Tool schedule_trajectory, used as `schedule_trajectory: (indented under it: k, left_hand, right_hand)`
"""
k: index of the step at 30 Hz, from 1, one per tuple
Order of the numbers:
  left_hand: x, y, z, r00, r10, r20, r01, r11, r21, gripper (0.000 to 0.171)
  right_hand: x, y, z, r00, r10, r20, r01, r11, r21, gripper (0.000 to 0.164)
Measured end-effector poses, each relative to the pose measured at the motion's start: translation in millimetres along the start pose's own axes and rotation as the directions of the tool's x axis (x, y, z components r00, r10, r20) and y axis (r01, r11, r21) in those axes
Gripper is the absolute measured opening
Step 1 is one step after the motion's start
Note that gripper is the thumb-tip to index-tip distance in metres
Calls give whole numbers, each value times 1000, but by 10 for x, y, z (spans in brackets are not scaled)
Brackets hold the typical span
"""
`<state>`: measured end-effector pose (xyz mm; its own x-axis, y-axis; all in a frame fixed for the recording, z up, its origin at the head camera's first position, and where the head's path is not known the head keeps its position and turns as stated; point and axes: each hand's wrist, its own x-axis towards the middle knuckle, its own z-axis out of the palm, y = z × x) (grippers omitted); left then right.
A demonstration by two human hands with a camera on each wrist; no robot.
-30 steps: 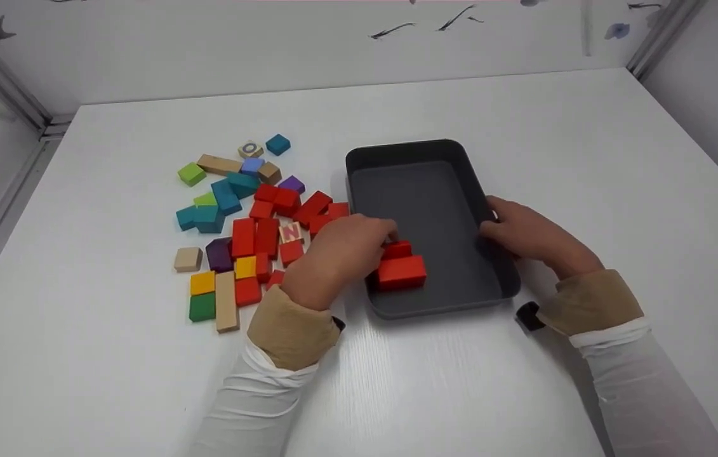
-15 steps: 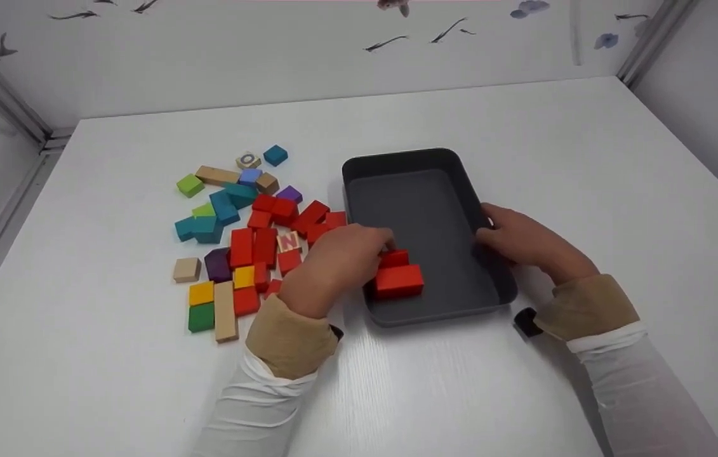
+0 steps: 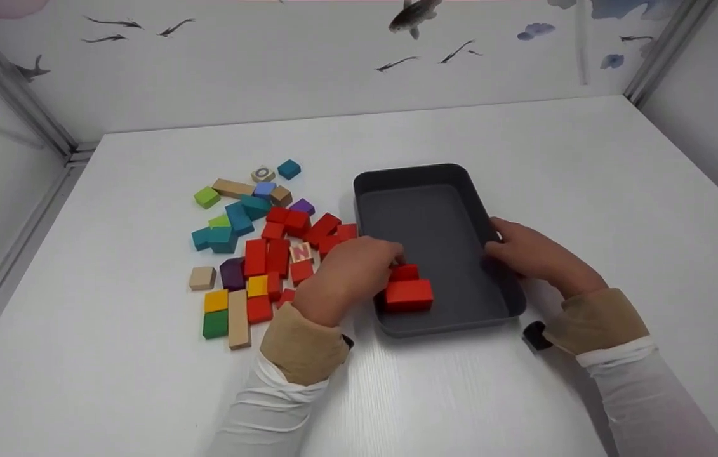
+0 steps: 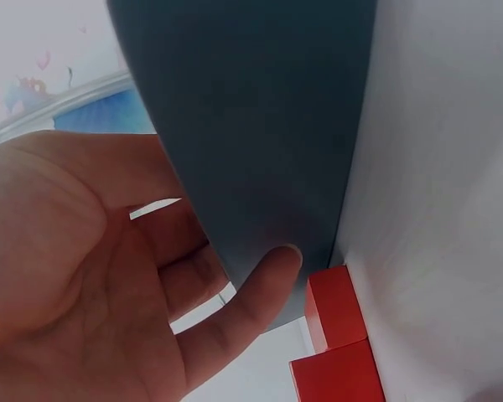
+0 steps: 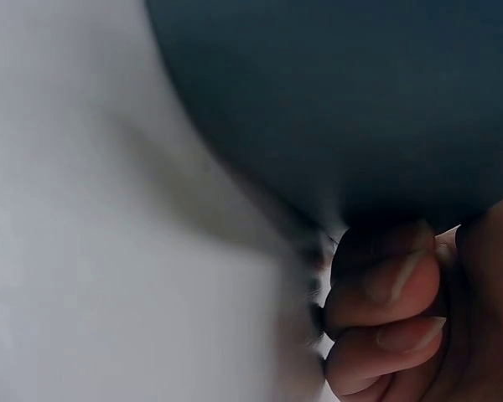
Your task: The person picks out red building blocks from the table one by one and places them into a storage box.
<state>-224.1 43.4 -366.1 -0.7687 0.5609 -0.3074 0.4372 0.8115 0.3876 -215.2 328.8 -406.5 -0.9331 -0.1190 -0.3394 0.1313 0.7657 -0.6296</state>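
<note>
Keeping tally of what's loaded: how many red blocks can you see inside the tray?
2 visible: the front red block toward the near left corner of the tray, the rear red block just behind it, by the left hand, which may hide more.

We find free room above the far half and right side of the dark tray (image 3: 412,216). Two red blocks (image 3: 409,296) obstruct its near left part, and the left hand (image 3: 353,271) bars that wall — loose blocks (image 3: 256,257) crowd outside. The right hand (image 3: 539,255) grips the right wall; we could pass over the table (image 3: 593,165) beyond.
</note>
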Motion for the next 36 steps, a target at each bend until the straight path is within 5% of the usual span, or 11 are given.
schedule_trajectory:
  k: [24,36]
  left_hand:
    - [-38,-88,-3,999,-13,43,11,999,41,36]
    - [-150,24,-265,995,-6,102,7,1000,-14,53]
  right_hand:
    - [84,-50,57,999,-25,29,25,1000,1,60]
    - [71,1,-28,1000,-8,24,8,1000,-20,58]
